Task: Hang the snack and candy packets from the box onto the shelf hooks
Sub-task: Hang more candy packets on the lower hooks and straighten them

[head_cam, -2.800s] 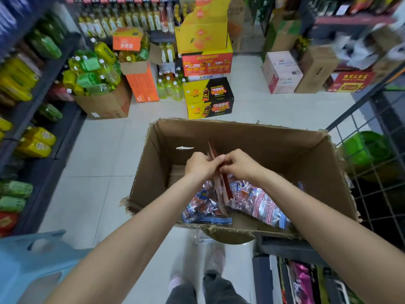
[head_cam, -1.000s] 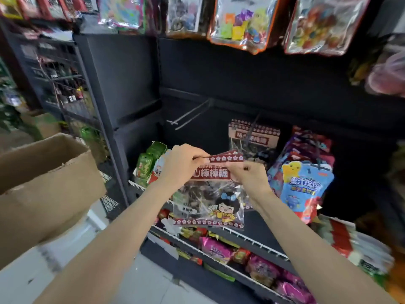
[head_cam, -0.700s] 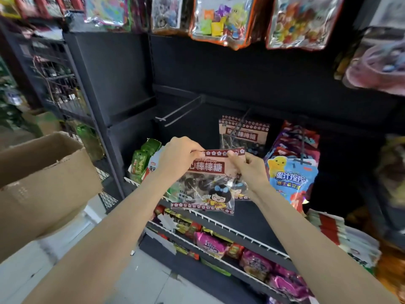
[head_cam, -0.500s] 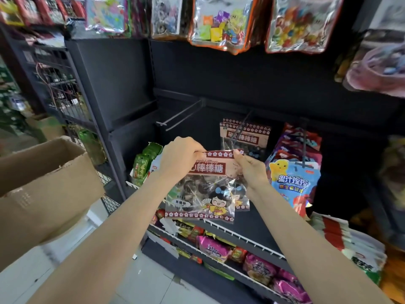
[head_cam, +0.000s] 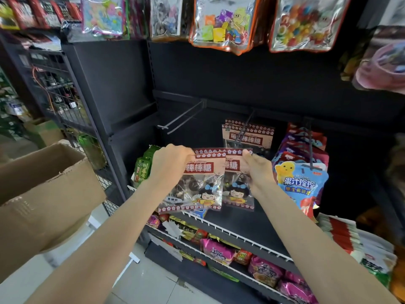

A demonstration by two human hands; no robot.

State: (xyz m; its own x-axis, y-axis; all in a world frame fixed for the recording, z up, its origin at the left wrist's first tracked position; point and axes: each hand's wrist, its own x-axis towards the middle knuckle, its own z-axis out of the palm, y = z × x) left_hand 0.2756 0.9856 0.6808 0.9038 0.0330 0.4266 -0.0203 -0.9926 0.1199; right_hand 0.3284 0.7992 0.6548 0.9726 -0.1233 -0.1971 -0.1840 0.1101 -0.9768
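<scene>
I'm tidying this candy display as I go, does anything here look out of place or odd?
One thing: the double-prong hook upper left of the hanging lollipop packets carries nothing, while neighbouring hooks are full. The left hand and right hand each hold a lollipop packet, not yet hung. Nothing looks spilled or torn.

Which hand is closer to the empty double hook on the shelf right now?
Left. The left hand sits almost directly below the empty hook's tip, gripping a lollipop packet. The right hand is farther right, under the stocked lollipop hook.

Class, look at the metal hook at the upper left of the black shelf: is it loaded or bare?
Bare. The double-wire hook carries no packets; the lollipop packets are held lower, in both hands.
</scene>
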